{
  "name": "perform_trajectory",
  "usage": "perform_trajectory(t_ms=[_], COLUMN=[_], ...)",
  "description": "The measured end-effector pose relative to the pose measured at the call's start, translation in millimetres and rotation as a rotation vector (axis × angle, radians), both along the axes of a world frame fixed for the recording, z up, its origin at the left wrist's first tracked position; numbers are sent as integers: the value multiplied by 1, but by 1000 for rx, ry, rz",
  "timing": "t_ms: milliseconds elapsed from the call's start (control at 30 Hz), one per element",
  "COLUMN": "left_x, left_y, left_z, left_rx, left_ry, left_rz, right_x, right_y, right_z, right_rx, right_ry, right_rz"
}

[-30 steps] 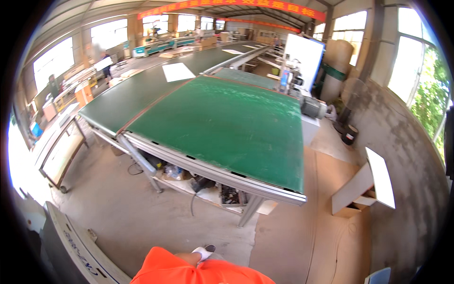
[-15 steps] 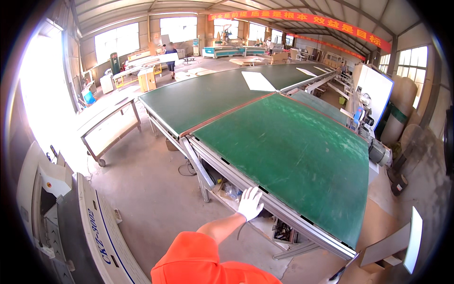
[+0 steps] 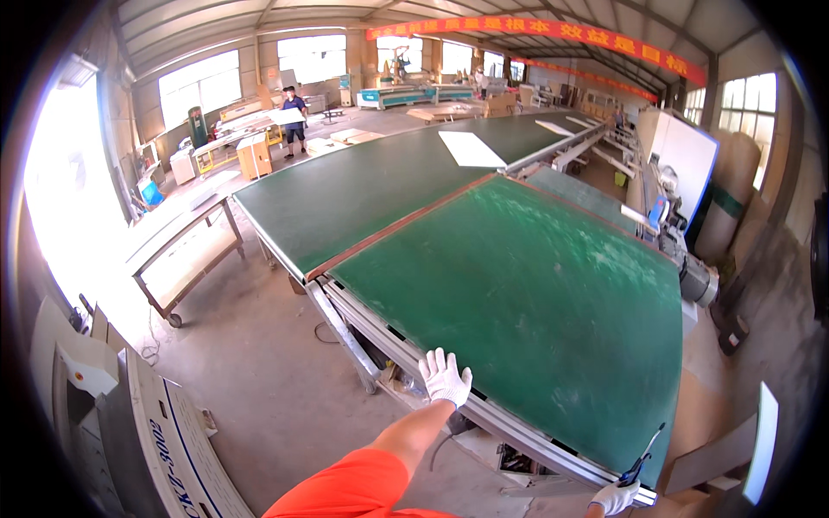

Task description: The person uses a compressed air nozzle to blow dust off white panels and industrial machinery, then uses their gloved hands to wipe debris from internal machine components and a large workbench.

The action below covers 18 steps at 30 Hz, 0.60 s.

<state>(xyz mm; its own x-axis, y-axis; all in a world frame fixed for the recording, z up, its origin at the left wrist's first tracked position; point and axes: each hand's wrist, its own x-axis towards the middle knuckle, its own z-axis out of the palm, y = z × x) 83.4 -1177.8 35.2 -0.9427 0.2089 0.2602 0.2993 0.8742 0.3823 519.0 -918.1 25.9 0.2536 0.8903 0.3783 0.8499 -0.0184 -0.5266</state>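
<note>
My left hand (image 3: pixel 445 378), in a white glove, lies with fingers spread on the near edge of a green belt table (image 3: pixel 535 311). Its palm is by the metal rail (image 3: pixel 509 416), and nothing is in it. At the lower right, my right hand (image 3: pixel 615 498), also in a white glove, is closed round a dark blue tool with a thin nozzle (image 3: pixel 635 469). The tool looks like an air blow gun, and its tip points up over the corner of the belt. Part of the right hand is cut off by the frame's rim.
A white panel (image 3: pixel 471 149) lies on the darker belt (image 3: pixel 380 194) beyond. At left stand a wheeled cart (image 3: pixel 190 259) and a grey-white machine (image 3: pixel 168 440). A motor (image 3: pixel 698 281) sits at the right edge. A co-worker (image 3: pixel 294 121) holds a white board at the back left.
My right hand has risen into view with the dark blue tool, now over the belt's corner. My left hand has shifted slightly left, its fingers spread wider. The co-worker has turned with the board.
</note>
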Motion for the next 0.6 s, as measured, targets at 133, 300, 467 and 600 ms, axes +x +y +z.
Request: perform_trajectory(t_ms=[133,300,467,600], left_x=[-17,-20,-20,-17], left_y=[-21,-11,-9,-3], left_z=[-6,5,4,10], left_rx=[-141,-165,-173,-200], left_ry=[152,17,24,9], left_rz=[-274,-286,-273,-271], right_x=[-30,-22,-20,-17], right_y=[-9,9,9,8], right_z=[12,-5,-8,-8], right_rx=[-62,-35,-49,-35], right_ry=[149,24,3,4], right_rz=[-1,-77,-80,-92])
